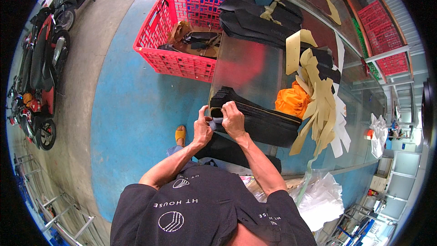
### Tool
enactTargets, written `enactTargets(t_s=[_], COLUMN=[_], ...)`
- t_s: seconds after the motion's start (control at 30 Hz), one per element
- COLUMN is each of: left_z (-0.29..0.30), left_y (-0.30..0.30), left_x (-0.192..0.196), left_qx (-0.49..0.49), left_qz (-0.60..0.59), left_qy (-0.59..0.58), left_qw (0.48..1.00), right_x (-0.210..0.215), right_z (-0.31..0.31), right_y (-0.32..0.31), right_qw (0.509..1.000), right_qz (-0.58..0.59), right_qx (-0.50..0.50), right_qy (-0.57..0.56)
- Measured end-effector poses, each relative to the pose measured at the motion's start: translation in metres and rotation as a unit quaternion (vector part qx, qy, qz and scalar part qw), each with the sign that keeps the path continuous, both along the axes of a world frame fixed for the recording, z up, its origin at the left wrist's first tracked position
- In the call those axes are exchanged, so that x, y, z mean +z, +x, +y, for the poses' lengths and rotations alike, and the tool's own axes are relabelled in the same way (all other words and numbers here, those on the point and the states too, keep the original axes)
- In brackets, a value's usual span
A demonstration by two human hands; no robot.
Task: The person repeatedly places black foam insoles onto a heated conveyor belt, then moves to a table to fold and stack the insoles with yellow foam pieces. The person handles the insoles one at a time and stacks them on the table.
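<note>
A stack of long black cut pieces (268, 125) lies on the near part of the table, its layered edges fanned at the left end. My left hand (202, 127) is closed at that end, by the table's edge, with thumb and fingers pinching the end of a black piece. Beside it, my right hand (233, 120) is curled closed on the same end. A small greyish patch shows between the hands; what it is I cannot tell. Another black piece (218, 148) lies below my wrists, partly hidden by my forearms.
Left of the metal-topped table (241, 70) stands a red plastic crate (150, 54) with scraps inside. Black piece stacks (255, 23) lie at the far end. An orange cloth bundle (292, 100) and beige strips (314, 109) lie to the right. Motorbikes (43, 59) stand far left.
</note>
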State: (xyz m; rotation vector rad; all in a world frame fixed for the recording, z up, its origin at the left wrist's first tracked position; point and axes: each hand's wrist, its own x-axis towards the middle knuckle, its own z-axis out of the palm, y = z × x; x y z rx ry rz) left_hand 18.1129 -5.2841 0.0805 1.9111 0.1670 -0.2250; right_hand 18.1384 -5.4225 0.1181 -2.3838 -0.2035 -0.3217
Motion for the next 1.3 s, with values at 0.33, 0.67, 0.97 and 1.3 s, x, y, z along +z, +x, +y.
enactTargets(t_s=[0.33, 0.67, 0.97, 1.3], left_z=[-0.003, 0.003, 0.000, 0.011], left_y=[-0.008, 0.004, 0.004, -0.001], left_x=[-0.017, -0.013, -0.003, 0.026], left_qx=[-0.018, -0.039, -0.037, -0.177], left_qz=[-0.097, -0.059, -0.079, -0.303], left_qy=[0.014, -0.004, 0.012, 0.115], left_qw=[0.995, 0.997, 0.996, 0.929], right_x=[-0.005, -0.005, 0.010, 0.011], right_z=[0.000, 0.000, -0.006, -0.082], right_y=[0.000, 0.000, -0.005, -0.085], right_qw=[1.000, 1.000, 0.989, 0.763], right_qz=[0.011, 0.005, 0.031, 0.147], right_qx=[0.003, 0.021, -0.026, -0.426], right_qy=[-0.008, -0.002, 0.143, 0.464])
